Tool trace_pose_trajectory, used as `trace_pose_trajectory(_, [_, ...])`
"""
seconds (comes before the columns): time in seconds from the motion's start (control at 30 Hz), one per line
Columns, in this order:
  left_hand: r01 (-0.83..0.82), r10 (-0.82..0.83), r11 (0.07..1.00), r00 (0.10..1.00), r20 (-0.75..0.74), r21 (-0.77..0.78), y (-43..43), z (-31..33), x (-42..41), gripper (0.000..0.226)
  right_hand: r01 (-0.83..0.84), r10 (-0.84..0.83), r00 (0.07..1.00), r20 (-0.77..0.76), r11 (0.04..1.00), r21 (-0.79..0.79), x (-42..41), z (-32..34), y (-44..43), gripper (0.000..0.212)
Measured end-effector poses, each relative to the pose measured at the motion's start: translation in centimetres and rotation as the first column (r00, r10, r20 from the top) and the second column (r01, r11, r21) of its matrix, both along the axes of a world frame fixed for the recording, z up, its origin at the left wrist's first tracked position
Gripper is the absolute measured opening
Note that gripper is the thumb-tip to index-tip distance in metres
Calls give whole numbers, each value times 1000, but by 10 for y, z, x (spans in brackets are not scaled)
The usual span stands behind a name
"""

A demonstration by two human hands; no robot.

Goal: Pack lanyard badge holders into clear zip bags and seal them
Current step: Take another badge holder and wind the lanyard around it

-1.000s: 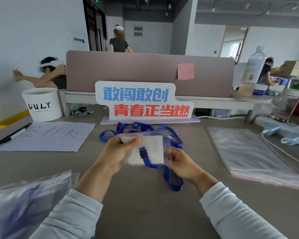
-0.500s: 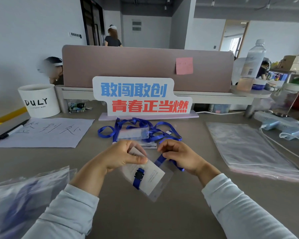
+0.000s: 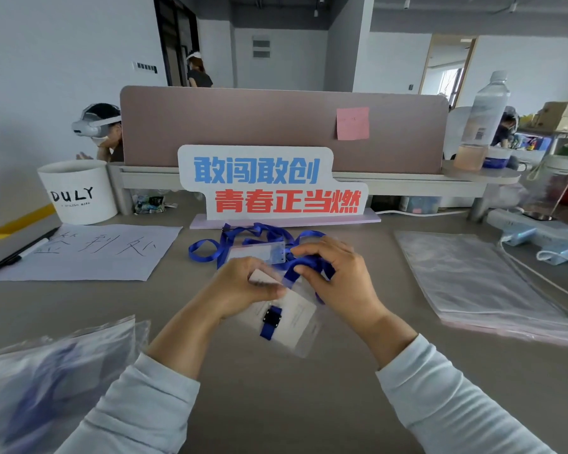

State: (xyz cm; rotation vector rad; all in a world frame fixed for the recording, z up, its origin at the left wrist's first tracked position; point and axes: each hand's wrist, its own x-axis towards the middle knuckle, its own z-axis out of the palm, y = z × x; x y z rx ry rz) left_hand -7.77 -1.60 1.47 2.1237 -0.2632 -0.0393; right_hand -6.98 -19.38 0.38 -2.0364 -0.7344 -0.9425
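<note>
Currently mid-insert, as I read it: badge holder (image 3: 295,314) sits just below frame centre, tilted, white card with the blue clip facing up. It looks to be inside a clear zip bag (image 3: 305,348) whose film edge shows past the card's lower right corner. Left hand (image 3: 240,286) pinches the upper left corner of bag and card, thumb on top, fingers underneath. Right hand (image 3: 341,276), just right of centre, has fingers curled round a bunch of the blue lanyard strap (image 3: 291,273) at the bag's upper edge; part of the strap loops out beside that palm, so it's not all in yet. Bag mouth is blurred and hidden by both hands, can't tell how open it is. Risks: strap lying across the zip track means the seal won't close or pops open; cause would be stuffing the bunch in loosely. Loose lanyard pile (image 3: 243,232) with a spare holder (image 3: 259,253) lies right behind the hands, touching or nearly so, so the strap could snag it and drag a second one along. One-corner pinch on slick film is weak; a hard push from the right hand could slide the bag out or crease the card. Empty bag stack (image 3: 473,276) right of frame, packed bags (image 3: 56,371) lower left, both well apart from the hands on the desk (image 3: 276,404).
</note>
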Motion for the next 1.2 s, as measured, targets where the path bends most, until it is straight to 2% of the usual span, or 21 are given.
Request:
trace_pose_trajectory(0.07, [-123,123,992,989,78,-8,1,-3,3,19,15,-11,997,74,998,-53,-3,3,1,21])
trace_pose_trajectory(0.13, [-236,239,971,959,153,-38,2,-7,7,22,15,-7,996,85,995,-96,-5,2,3,25])
trace_pose_trajectory(0.23, [-318,354,929,913,203,-190,-1,-13,9,16,-17,29,998,64,984,-178,-6,-4,5,35])
trace_pose_trajectory(0.4, [-402,460,744,888,-28,-533,2,-20,16,20,-47,66,997,41,931,-362,-8,-11,11,23])
trace_pose_trajectory(0.63, [-422,459,577,876,-150,-699,1,-19,15,18,39,5,997,82,853,-520,-5,-22,14,22])
trace_pose_trajectory(0.77, [-441,493,535,856,-157,-720,-1,-16,14,12,102,-30,990,135,817,-567,-5,-24,16,22])
trace_pose_trajectory(0.83, [-442,525,546,843,-121,-711,-1,-15,13,12,131,-41,986,164,801,-584,-7,-25,16,17])
trace_pose_trajectory(0.87, [-440,554,580,830,-65,-686,0,-16,13,12,133,-49,986,160,809,-572,-8,-24,17,20])
trace_pose_trajectory(0.93, [-451,601,712,788,135,-538,2,-17,13,14,116,-79,992,96,866,-487,-11,-23,17,37])
trace_pose_trajectory(1.0, [-467,591,793,746,307,-392,1,-17,10,18,97,-112,993,-25,931,-351,-15,-21,19,45])
trace_pose_trajectory(1.1, [-421,536,842,725,432,-337,-4,-15,4,20,95,-157,938,-310,974,-205,-19,-17,20,47])
trace_pose_trajectory(1.2, [-355,451,892,687,570,-279,-6,-17,2,20,100,-176,894,-413,975,-199,-18,-16,18,45])
